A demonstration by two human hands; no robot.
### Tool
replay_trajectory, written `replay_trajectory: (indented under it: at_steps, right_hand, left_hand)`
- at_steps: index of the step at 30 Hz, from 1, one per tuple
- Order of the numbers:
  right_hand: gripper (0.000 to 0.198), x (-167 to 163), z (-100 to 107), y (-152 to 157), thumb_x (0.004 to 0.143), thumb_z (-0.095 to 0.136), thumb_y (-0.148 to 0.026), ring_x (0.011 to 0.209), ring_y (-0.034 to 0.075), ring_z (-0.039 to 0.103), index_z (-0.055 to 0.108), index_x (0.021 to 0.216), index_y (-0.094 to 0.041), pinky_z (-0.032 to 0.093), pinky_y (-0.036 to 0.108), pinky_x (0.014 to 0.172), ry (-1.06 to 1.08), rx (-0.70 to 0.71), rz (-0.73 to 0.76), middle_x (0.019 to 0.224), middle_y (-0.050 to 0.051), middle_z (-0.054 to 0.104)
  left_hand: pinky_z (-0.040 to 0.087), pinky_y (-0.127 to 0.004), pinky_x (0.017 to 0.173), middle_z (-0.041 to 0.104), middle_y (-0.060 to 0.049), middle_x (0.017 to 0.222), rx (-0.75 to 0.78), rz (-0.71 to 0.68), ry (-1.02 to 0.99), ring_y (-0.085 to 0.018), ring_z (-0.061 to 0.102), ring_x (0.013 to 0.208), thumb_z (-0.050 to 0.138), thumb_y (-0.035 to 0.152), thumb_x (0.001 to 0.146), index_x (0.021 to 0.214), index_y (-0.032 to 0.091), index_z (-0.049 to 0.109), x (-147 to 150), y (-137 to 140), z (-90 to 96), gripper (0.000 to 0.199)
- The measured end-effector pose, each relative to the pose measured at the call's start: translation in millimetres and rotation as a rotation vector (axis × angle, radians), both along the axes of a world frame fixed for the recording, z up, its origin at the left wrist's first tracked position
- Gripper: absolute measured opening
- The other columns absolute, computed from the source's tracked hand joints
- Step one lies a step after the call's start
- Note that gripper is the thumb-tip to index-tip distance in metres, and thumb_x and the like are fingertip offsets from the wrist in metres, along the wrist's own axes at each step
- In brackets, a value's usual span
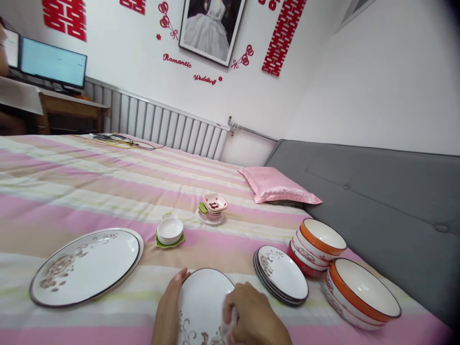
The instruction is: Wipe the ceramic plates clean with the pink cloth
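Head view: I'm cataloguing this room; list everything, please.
Plate: one, white, front
Blurred item: one, whitish, front
Platters: two visible, white, left
Small plates: several, white, right
Stacked bowls: several, orange-white, right
Large bowl: one, orange-white, right
Dish stacks: two, white-green-pink, centre
Pillow: one, pink, right
Headboard: one, grey, right
Sheet: one, pastel, underneath
Cables: several, black-yellow, back
Radiator: one, grey, back
Monitors: two, black, left
Desk: one, brown, left
Person: one, partial, left
Walls: two, white, around
Frames: two, black-grey, above
Decorations: several, red, above
Left hand: one, bare, front
Right hand: one, bare, front
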State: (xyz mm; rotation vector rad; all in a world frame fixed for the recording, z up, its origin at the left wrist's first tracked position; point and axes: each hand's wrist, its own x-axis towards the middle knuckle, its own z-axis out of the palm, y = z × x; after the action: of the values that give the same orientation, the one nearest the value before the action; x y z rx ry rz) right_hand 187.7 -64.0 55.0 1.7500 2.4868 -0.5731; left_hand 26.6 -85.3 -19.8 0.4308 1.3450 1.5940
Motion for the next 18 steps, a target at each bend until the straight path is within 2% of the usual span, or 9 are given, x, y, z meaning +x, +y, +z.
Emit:
replay_trajectory:
  at_steps: [2,6,11,13,16,18]
  right_hand:
    - [0.023,-1,-6,5,0.052,0.071,-0.009,0.096,0.023,0.057,0.069,0.066,-0.026,0.042,0.028,0.074,0.024,0.090,-0.048,0.091,0.002,0.066]
    - [0.028,-7,-24,15,0.063,0.055,-0.005,0.094,0.020,0.055,0.064,0.079,-0.026,0.041,0.026,0.072,0.196,0.258,-0.065,0.092,0.001,0.062]
    - [0.024,-24,-39,22,0.077,0.047,-0.011,0.104,0.020,0.051,0.060,0.094,-0.022,0.042,0.030,0.087,0.403,0.279,-0.071,0.105,0.004,0.060]
    - [0.028,-31,-42,20,0.081,0.045,-0.013,0.114,0.020,0.047,0.058,0.104,-0.020,0.039,0.032,0.096,0.451,0.271,-0.014,0.117,0.006,0.056]
    - [0.038,-39,-44,14,0.086,0.043,-0.018,0.132,0.021,0.031,0.050,0.123,-0.019,0.025,0.039,0.111,0.474,0.219,0.175,0.138,0.007,0.043]
    - [0.043,-41,-42,8,0.089,0.042,-0.024,0.138,0.021,0.021,0.043,0.131,-0.020,0.017,0.041,0.114,0.479,0.144,0.285,0.146,0.006,0.034]
  left_hand:
    - [0.027,-0.040,0.107,0.062,-0.006,0.122,0.005,0.004,0.007,-0.025,0.048,0.121,0.053,0.048,0.076,0.107,0.019,0.064,1,-1,-0.3,0.044]
    - [0.028,-0.039,0.107,0.063,-0.005,0.120,0.002,0.025,0.009,-0.025,0.049,0.120,0.053,0.048,0.075,0.104,0.020,0.065,1,0,0.4,0.042]
    - [0.027,-0.038,0.108,0.063,-0.005,0.120,0.007,0.006,0.028,-0.025,0.048,0.120,0.052,0.046,0.077,0.103,0.018,0.066,0,2,-0.9,0.041]
    - [0.027,-0.039,0.108,0.062,-0.006,0.121,0.019,0.002,0.030,-0.025,0.048,0.121,0.052,0.047,0.077,0.105,0.017,0.065,0,3,-4.5,0.042]
    - [0.027,-0.038,0.109,0.060,-0.007,0.125,0.048,0.011,0.041,-0.024,0.047,0.122,0.052,0.043,0.078,0.108,0.017,0.064,-1,4,-11.7,0.041]
    - [0.028,-0.035,0.109,0.058,-0.007,0.127,0.062,0.029,0.045,-0.022,0.047,0.123,0.051,0.038,0.080,0.108,0.016,0.063,-1,5,-15.1,0.037]
